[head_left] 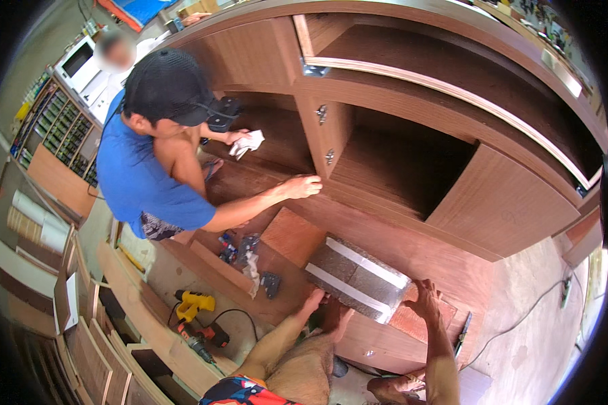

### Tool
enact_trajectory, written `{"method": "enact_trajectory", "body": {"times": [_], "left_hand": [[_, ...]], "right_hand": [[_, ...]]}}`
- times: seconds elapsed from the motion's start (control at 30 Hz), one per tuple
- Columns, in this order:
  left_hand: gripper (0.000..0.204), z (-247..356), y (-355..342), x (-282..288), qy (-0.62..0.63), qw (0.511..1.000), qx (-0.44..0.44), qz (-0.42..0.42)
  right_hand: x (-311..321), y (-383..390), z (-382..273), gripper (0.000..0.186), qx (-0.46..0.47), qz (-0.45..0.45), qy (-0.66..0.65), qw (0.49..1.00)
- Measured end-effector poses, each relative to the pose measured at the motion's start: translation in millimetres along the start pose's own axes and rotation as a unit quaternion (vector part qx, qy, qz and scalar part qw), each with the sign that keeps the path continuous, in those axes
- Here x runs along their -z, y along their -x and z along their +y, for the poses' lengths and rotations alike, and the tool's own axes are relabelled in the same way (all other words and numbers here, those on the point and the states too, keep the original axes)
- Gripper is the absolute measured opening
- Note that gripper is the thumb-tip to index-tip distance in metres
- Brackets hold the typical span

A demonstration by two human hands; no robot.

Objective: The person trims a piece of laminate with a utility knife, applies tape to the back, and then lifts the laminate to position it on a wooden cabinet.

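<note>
A flat, dark, speckled package [359, 275] with two pale strips along it lies tilted between my hands, in front of a brown wooden cabinet [412, 155]. My left hand [317, 299] grips its near left edge, with the fingertips partly hidden under it. On the right end, my right hand [422, 298] closes its fingers round the corner. Beneath and beside the package lie reddish-brown boards [294, 236]. A crouching person in a blue shirt [152, 179] and black cap holds a white cloth [246, 144] in one hand and rests the other against the cabinet's lower edge.
A yellow tool [194, 305] and an orange-black cordless drill [197, 343] lie at the lower left, beside stacked wood strips [162, 324]. Small hardware packets [230, 248] lie near the cabinet. A cabinet door [503, 199] stands at the right; a cable [520, 320] crosses the floor.
</note>
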State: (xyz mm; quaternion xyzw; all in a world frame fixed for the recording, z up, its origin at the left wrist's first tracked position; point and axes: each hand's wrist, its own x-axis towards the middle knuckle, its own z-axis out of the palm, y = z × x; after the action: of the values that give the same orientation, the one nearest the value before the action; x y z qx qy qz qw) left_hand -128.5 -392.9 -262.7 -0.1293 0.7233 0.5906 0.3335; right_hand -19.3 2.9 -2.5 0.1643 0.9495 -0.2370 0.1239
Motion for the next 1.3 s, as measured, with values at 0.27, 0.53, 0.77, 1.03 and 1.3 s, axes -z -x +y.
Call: {"method": "enact_trajectory", "body": {"times": [0.27, 0.53, 0.77, 1.03, 1.3], "left_hand": [[0.057, 105, 68, -40, -0.268, 0.895, -0.114, 0.339], [0.066, 90, 46, 28, -0.286, 0.859, -0.22, 0.364], [0.014, 69, -2, 49, -0.011, 0.87, -0.249, 0.425], [0.02, 149, 73, 5, -0.133, 0.848, -0.291, 0.423], [0.024, 187, 83, 11, 0.281, 0.88, -0.264, 0.277]], "right_hand": [[0, -23, 52, 0.056, 0.083, 0.012, -0.067, 0.994], [-23, -60, 51, 0.049, 0.172, -0.022, -0.094, 0.98], [-57, -80, 56, 0.051, 0.127, -0.035, -0.196, 0.972], [-17, -80, 58, 0.048, 0.078, -0.135, -0.335, 0.929], [-27, -86, 68, 0.058, 0.094, -0.143, -0.348, 0.922]]}}
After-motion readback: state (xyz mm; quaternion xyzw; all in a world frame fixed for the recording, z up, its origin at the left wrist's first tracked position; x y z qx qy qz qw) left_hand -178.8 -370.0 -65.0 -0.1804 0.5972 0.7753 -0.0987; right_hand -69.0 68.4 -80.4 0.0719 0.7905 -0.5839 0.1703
